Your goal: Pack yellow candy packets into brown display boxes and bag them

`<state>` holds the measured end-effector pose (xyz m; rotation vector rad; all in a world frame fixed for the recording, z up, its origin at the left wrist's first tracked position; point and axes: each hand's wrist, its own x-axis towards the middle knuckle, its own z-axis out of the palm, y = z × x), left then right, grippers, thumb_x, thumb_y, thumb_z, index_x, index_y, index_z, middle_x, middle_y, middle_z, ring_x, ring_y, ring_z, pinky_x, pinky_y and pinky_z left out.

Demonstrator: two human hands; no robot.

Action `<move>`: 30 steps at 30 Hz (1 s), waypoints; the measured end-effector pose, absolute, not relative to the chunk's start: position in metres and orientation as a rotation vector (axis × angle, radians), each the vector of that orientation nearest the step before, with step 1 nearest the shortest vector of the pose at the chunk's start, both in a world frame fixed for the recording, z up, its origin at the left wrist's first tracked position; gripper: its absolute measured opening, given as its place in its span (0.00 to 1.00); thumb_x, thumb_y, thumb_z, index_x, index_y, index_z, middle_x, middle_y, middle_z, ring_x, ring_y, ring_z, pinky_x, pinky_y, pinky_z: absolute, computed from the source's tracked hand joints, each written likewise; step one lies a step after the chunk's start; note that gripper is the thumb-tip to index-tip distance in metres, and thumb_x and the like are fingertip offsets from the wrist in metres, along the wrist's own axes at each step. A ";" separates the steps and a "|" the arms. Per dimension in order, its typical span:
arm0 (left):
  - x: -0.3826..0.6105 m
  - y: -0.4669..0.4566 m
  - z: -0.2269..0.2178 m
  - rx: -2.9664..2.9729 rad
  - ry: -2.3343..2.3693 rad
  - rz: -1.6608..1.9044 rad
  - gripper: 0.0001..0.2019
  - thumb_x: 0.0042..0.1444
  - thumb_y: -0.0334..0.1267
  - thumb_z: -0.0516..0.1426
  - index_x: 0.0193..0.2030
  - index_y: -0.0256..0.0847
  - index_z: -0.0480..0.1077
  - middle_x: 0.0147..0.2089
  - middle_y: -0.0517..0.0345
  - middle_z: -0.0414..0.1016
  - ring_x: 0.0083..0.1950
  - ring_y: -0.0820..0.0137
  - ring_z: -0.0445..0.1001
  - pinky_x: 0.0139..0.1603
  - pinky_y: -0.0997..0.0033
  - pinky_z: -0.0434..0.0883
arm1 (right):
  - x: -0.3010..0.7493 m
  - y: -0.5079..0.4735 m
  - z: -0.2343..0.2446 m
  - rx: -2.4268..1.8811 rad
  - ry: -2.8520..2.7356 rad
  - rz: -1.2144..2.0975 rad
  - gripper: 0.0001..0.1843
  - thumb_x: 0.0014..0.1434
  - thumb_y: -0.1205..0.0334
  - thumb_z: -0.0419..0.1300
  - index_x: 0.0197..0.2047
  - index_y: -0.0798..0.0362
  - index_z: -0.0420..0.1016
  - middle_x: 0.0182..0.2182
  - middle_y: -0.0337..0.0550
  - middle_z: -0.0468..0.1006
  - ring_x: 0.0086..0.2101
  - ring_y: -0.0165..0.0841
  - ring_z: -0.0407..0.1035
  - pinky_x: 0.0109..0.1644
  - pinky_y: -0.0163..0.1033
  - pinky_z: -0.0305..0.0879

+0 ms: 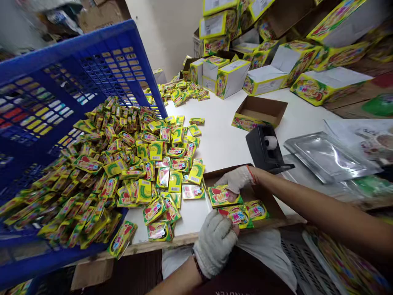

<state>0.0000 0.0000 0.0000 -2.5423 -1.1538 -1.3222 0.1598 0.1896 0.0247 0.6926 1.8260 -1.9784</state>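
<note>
Both my hands wear whitish knit gloves and work at an open brown cardboard display box (273, 200) by the table's front edge. My right hand (238, 180) reaches in from the right, its fingers closed on a small fruit-printed carton (219, 196) at the box's left end. Beside it in the box lie more small cartons, one of them a yellow-and-green carton (257, 210). At the near left corner is my left hand (215, 241), fingers curled against the edge of another small carton (238, 216); its grip is partly hidden.
A tipped blue crate (135, 45) on the left spills a heap of small cartons (156, 150) over the white table (216, 135). A black tape dispenser (260, 147) stands beyond my right forearm, near another open box (260, 110). Display boxes (233, 76) are stacked behind; clear plastic trays (331, 155) lie right.
</note>
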 end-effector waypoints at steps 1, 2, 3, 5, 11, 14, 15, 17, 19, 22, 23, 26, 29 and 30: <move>-0.003 0.002 -0.002 -2.549 -1.133 -1.313 0.06 0.65 0.28 0.55 0.37 0.37 0.72 0.37 0.56 0.78 0.39 0.70 0.73 0.48 0.61 0.78 | 0.159 0.192 0.024 0.702 1.845 -1.971 0.46 0.33 0.29 0.71 0.41 0.61 0.76 0.33 0.43 0.76 0.34 0.34 0.67 0.42 0.41 0.66; -0.005 0.003 -0.004 -2.559 -1.116 -1.299 0.06 0.65 0.28 0.55 0.37 0.37 0.72 0.38 0.56 0.77 0.40 0.70 0.73 0.50 0.60 0.78 | 0.158 0.194 0.024 0.714 1.868 -1.965 0.44 0.37 0.27 0.68 0.40 0.61 0.76 0.33 0.43 0.76 0.35 0.34 0.67 0.42 0.41 0.66; -0.008 0.004 -0.006 -2.573 -1.101 -1.280 0.06 0.64 0.28 0.56 0.37 0.38 0.72 0.38 0.56 0.77 0.41 0.70 0.73 0.51 0.60 0.77 | 0.157 0.195 0.023 0.728 1.893 -1.962 0.43 0.41 0.25 0.65 0.39 0.60 0.76 0.33 0.44 0.76 0.35 0.34 0.66 0.42 0.41 0.65; -0.013 0.007 -0.008 -2.618 -1.078 -1.214 0.05 0.64 0.28 0.57 0.37 0.39 0.72 0.38 0.56 0.77 0.41 0.71 0.73 0.52 0.59 0.76 | 0.158 0.193 0.022 0.768 1.954 -1.960 0.41 0.47 0.24 0.60 0.38 0.59 0.75 0.34 0.44 0.75 0.36 0.34 0.65 0.42 0.40 0.64; -0.023 0.014 0.003 -2.749 -1.069 -1.213 0.05 0.62 0.28 0.55 0.39 0.38 0.71 0.37 0.54 0.75 0.39 0.69 0.72 0.47 0.61 0.77 | 0.161 0.168 0.023 1.009 2.150 -1.944 0.36 0.49 0.24 0.56 0.30 0.54 0.68 0.28 0.39 0.70 0.31 0.31 0.61 0.33 0.37 0.58; -0.025 0.018 0.010 -2.680 -1.252 -1.255 0.10 0.63 0.34 0.53 0.49 0.37 0.70 0.47 0.44 0.75 0.48 0.61 0.73 0.48 0.53 0.77 | 0.156 0.157 0.019 1.118 2.333 -1.818 0.33 0.54 0.26 0.51 0.25 0.52 0.62 0.24 0.36 0.63 0.28 0.30 0.57 0.32 0.37 0.54; -0.025 0.018 0.011 -2.649 -1.321 -1.237 0.14 0.64 0.38 0.53 0.53 0.36 0.69 0.50 0.40 0.74 0.52 0.57 0.72 0.51 0.48 0.77 | 0.153 0.154 0.016 1.143 2.386 -1.785 0.33 0.55 0.27 0.49 0.24 0.51 0.60 0.24 0.35 0.62 0.28 0.29 0.56 0.31 0.37 0.54; -0.025 0.019 0.011 -2.639 -1.405 -1.172 0.21 0.65 0.45 0.52 0.58 0.33 0.66 0.54 0.36 0.72 0.57 0.52 0.70 0.55 0.43 0.75 | 0.149 0.149 0.010 1.194 2.451 -1.756 0.32 0.57 0.29 0.46 0.23 0.51 0.59 0.23 0.35 0.61 0.28 0.30 0.55 0.32 0.38 0.53; -0.025 0.018 0.010 -2.681 -1.421 -1.131 0.23 0.65 0.46 0.51 0.58 0.29 0.66 0.54 0.35 0.73 0.58 0.51 0.70 0.56 0.44 0.75 | 0.147 0.148 0.006 1.229 2.465 -1.742 0.31 0.56 0.30 0.47 0.22 0.51 0.60 0.23 0.36 0.62 0.27 0.31 0.56 0.33 0.39 0.54; -0.023 0.016 0.011 -2.744 -1.436 -1.108 0.19 0.65 0.44 0.52 0.54 0.31 0.69 0.51 0.39 0.75 0.55 0.54 0.73 0.58 0.47 0.74 | 0.148 0.151 0.002 1.298 2.436 -1.755 0.30 0.54 0.32 0.54 0.22 0.52 0.66 0.22 0.37 0.67 0.27 0.31 0.60 0.34 0.39 0.56; -0.021 0.014 0.012 -2.767 -1.426 -1.092 0.17 0.65 0.44 0.53 0.53 0.32 0.70 0.50 0.41 0.76 0.54 0.55 0.73 0.60 0.47 0.73 | 0.148 0.151 0.001 1.351 2.411 -1.768 0.29 0.54 0.33 0.55 0.23 0.53 0.69 0.22 0.37 0.69 0.28 0.32 0.62 0.34 0.39 0.57; -0.017 0.009 0.013 -2.787 -1.386 -1.018 0.15 0.64 0.41 0.53 0.51 0.34 0.71 0.52 0.44 0.77 0.55 0.56 0.73 0.62 0.47 0.71 | 0.147 0.146 -0.003 1.621 2.309 -1.825 0.34 0.61 0.32 0.46 0.32 0.55 0.77 0.27 0.44 0.76 0.31 0.36 0.69 0.36 0.41 0.65; -0.015 0.006 0.013 -2.786 -1.395 -1.001 0.16 0.64 0.41 0.53 0.53 0.33 0.70 0.52 0.43 0.76 0.54 0.56 0.73 0.61 0.49 0.71 | 0.144 0.132 -0.010 1.956 2.220 -1.875 0.39 0.66 0.37 0.33 0.45 0.55 0.78 0.41 0.52 0.81 0.44 0.41 0.74 0.49 0.44 0.69; -0.015 0.007 0.012 -2.794 -1.405 -1.011 0.17 0.63 0.42 0.53 0.53 0.33 0.69 0.51 0.43 0.76 0.52 0.56 0.73 0.60 0.49 0.72 | 0.144 0.126 -0.012 2.069 2.193 -1.888 0.38 0.67 0.38 0.34 0.50 0.53 0.77 0.46 0.52 0.80 0.50 0.41 0.73 0.54 0.44 0.68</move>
